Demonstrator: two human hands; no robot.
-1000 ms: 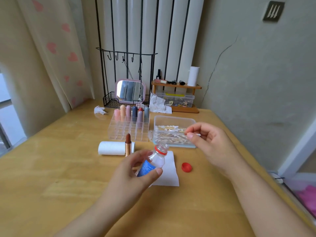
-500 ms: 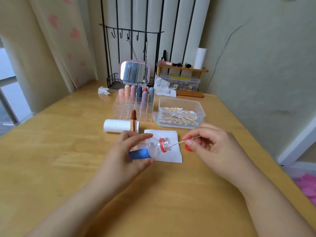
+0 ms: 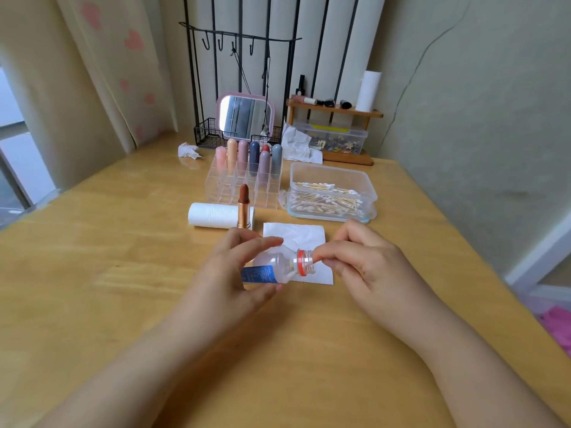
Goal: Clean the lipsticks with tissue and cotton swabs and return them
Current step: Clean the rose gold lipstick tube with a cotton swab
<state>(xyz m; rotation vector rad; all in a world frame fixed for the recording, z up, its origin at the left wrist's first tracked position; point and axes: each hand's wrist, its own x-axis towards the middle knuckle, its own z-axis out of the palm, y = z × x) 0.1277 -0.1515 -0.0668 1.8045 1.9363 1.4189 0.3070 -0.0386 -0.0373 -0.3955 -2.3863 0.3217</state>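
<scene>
Gripping tilted bottle point(image 3: 272, 268) with left hand point(image 3: 230, 273), mouth pointing three o'clock; right hand point(image 3: 364, 261) pinching at the opening, swab itself hidden; open lipstick point(image 3: 243, 206) standing at twelve o'clock on bench point(image 3: 123, 273); risking liquid spilling onto tissue point(image 3: 293, 236) through overtilting.

A square mirror with a pink frame point(image 3: 246, 117) stands at the far edge of the light wooden table point(image 3: 92, 273), in front of a black wire rack with hooks point(image 3: 238, 44). To the right, a small wooden shelf point(image 3: 335, 108) carries a white paper roll point(image 3: 368, 91) and some small dark cosmetic items; under it lies a clear plastic box with a yellow label point(image 3: 332, 139). A cream curtain with pink hearts point(image 3: 117, 66) hangs at the left.
</scene>
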